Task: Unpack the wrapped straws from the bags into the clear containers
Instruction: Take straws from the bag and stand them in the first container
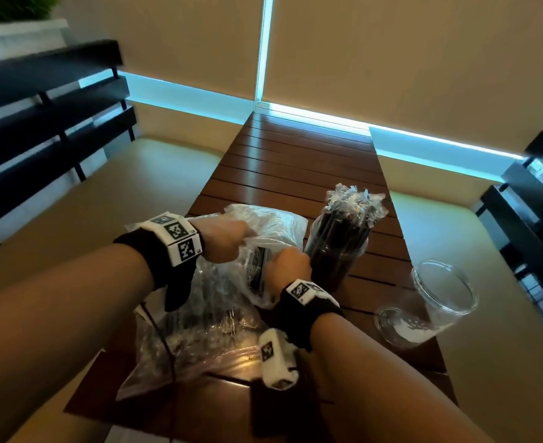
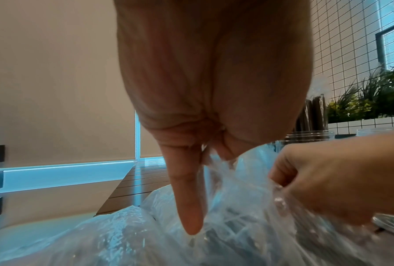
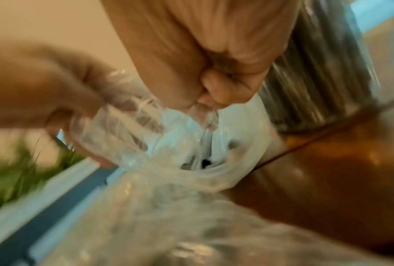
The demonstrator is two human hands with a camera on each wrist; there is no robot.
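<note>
Head view: your left hand and right hand both pinched the bag mouth. You pulled it apart, likely to reach the straws.

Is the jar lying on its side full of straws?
No, the jar lying on its side looks empty, while the wrapped straws stand in the upright jar.

Both hands gripping the clear bag beside a straw-filled container.

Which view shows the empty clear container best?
Head view: the empty clear container shows whole, lying tilted on the table right of the straw-filled container. Left wrist shows only a rim sliver; right wrist shows none of it.
</note>
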